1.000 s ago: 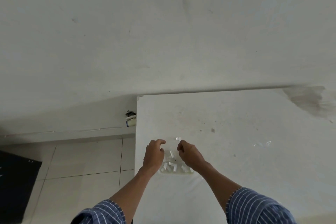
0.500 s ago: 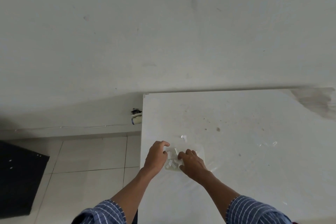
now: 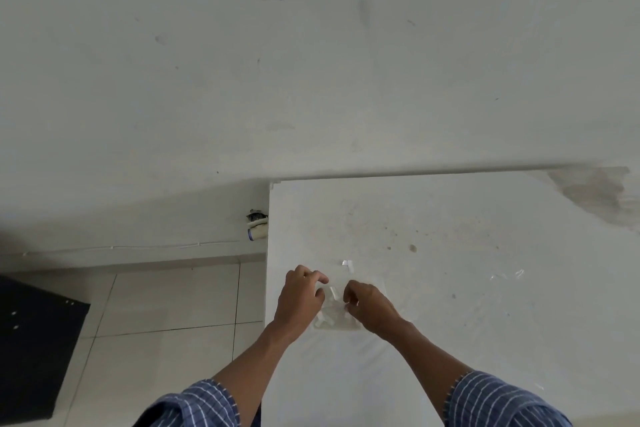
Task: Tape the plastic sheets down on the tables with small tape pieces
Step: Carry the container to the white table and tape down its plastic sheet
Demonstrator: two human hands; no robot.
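Two hands over a white table [image 3: 450,340]. The right hand [image 3: 372,308] has curled fingers pinching at tape pieces [image 3: 333,292] (light, limp, sticky; lift by an edge). The left hand [image 3: 300,298] has curled fingers; its grip cannot be told.

The table [image 3: 450,340] top looks like smooth, matt white board, dotted with small brownish stains; the plastic sheet [image 3: 509,276] over it is clear and thin, betrayed only by glossy glints and faint wrinkles; the tape pieces [image 3: 334,293] are small, whitish and half see-through, with a slight shine. The wall [image 3: 311,62] is matt painted plaster, scuffed and smudged; the floor tiles [image 3: 166,298] are smooth and pale with a soft sheen; the sleeves [image 3: 491,402] are woven blue cloth with thin white stripes; the panel [image 3: 31,340] at the left is dull black.
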